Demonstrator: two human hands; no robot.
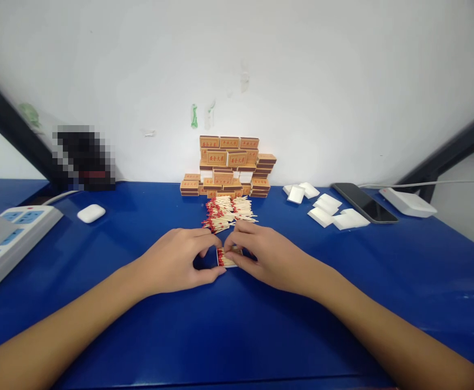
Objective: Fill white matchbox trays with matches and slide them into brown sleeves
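One tray point(229, 266) of matches point(228, 261) is lying between your two hands; your left hand point(175, 262) is holding it, thumb and forefinger clamping its near and far edges. Your right hand point(267, 254) is curling its fingers over the tray; I cannot tell whether they are pinching any matches. Beyond the tray, two heaps of loose matches point(220, 214) are lying before stacked matchboxes point(237, 158), three forming the top row. Rightward of the tray, one phone point(362, 201) is resting.
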